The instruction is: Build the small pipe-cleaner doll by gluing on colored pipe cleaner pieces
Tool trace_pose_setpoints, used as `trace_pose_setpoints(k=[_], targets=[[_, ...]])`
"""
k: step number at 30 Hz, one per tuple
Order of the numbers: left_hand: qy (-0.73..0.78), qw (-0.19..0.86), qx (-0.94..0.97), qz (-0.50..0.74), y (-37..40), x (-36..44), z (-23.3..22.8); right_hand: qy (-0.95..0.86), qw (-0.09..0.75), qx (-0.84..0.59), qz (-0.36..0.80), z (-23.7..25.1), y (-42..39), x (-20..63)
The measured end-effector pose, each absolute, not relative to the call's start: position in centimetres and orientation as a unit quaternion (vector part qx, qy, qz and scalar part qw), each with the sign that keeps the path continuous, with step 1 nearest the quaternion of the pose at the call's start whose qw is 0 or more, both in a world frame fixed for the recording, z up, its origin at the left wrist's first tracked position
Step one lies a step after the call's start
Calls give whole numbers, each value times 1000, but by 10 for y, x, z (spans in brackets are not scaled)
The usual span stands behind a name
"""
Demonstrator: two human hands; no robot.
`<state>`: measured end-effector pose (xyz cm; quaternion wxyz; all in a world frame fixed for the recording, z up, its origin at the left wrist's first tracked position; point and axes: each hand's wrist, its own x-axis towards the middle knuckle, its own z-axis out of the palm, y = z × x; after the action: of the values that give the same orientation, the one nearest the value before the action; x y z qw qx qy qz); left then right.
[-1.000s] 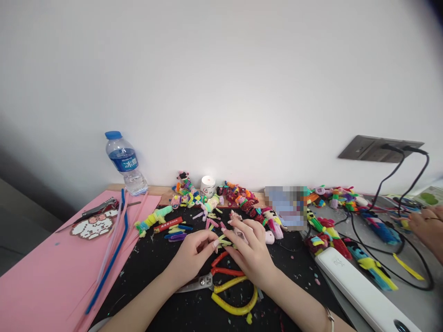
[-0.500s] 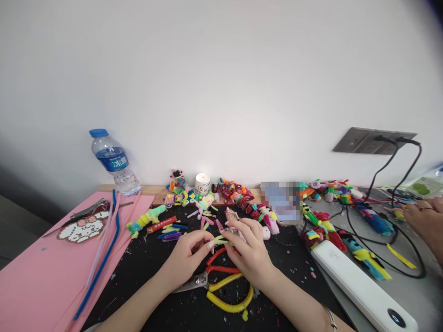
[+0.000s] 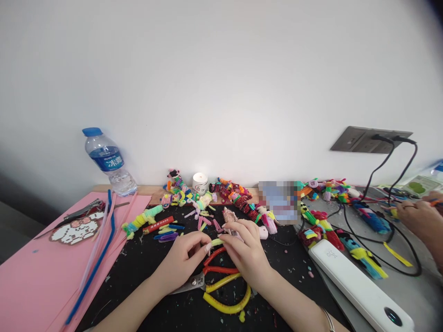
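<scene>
A short yellow-green pipe cleaner is stretched between my two hands over the black mat. My left hand pinches one end between thumb and finger. Fingertips of my right hand close on the other end. Just below them lie scissors with red handles and, beside these, a tool with yellow handles. Short cut pipe cleaners in purple, blue and yellow sit left of my hands, near a red strip.
A water bottle stands on the left by pink sheets with long pipe cleaners. Fuzzy colourful figures line the wall around a paper roll. To the right are a white power bank, black cables and another person's hand.
The pipe cleaner showed two spread strands before; now it looks like one strand pulled straight between my fingers. The other person's hand has moved slightly left, with something orange now visible at it.
</scene>
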<state>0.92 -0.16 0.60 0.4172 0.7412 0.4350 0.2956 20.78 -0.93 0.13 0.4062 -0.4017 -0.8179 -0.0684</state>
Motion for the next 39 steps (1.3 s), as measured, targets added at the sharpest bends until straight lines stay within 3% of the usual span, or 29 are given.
trace_pose_setpoints(k=[14, 27, 39], targets=[[429, 320, 801, 269, -2, 5, 4, -814, 410, -408, -50, -1, -9, 208], [347, 153, 876, 296, 2, 1, -2, -826, 401, -393, -52, -1, -11, 206], [340, 152, 881, 292, 4, 1, -1, -841, 371, -390, -53, -3, -11, 207]])
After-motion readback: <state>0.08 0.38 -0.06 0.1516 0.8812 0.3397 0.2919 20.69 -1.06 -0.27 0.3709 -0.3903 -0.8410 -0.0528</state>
